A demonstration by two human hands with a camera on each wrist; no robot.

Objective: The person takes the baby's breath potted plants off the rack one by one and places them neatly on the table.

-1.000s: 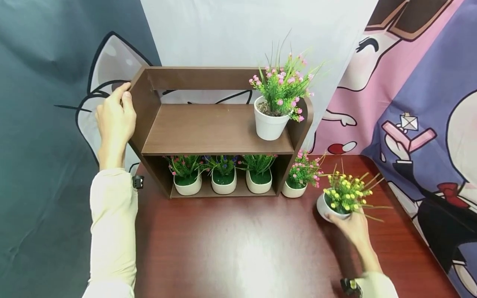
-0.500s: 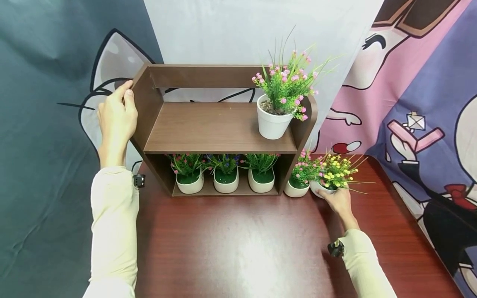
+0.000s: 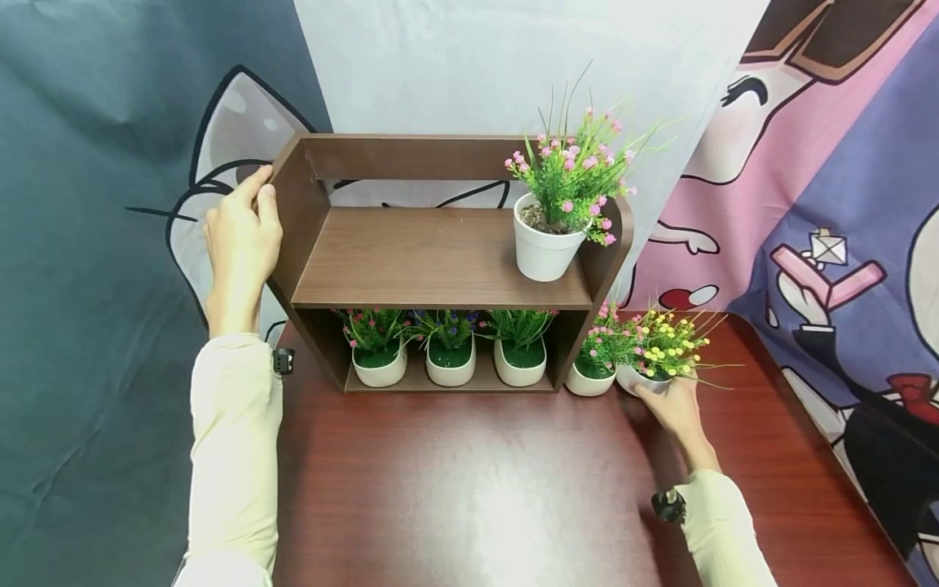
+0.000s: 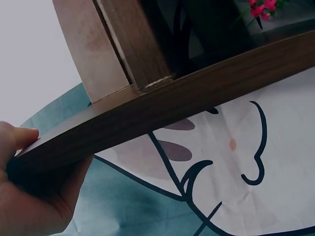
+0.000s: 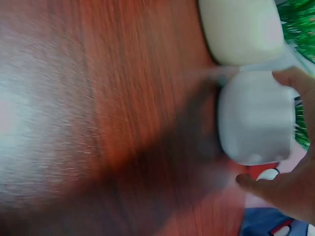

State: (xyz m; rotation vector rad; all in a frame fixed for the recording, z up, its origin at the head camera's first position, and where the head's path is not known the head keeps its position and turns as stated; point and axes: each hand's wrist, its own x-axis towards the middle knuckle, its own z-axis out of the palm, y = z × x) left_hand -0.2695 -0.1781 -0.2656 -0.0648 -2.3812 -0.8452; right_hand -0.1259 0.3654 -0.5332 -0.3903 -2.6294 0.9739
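At the upper left in the head view, my left hand (image 3: 242,236) grips the side panel (image 3: 299,220) of a brown wooden shelf. In the left wrist view, thumb and fingers wrap the panel's edge (image 4: 59,142). My right hand (image 3: 678,408) is around a small white pot (image 5: 256,118) of yellow flowers (image 3: 667,342) on the table. The right wrist view has my thumb at the pot's rim while a finger below stands apart from its wall. Beside this pot, on its left, is a cream pot (image 3: 589,381) of pink flowers.
Three cream pots, one (image 3: 450,371) in the middle, stand on the lower shelf board. A taller white pot (image 3: 543,251) of pink flowers stands at the right end of the upper board (image 3: 433,253). Printed cloth (image 3: 528,57) hangs behind. The red-brown table (image 3: 411,473) extends in front.
My right hand has carried the yellow-flowered pot back and left, up beside the pink-flowered pot. Its fingers have since spread away from the pot's side. My left hand keeps hold of the shelf.
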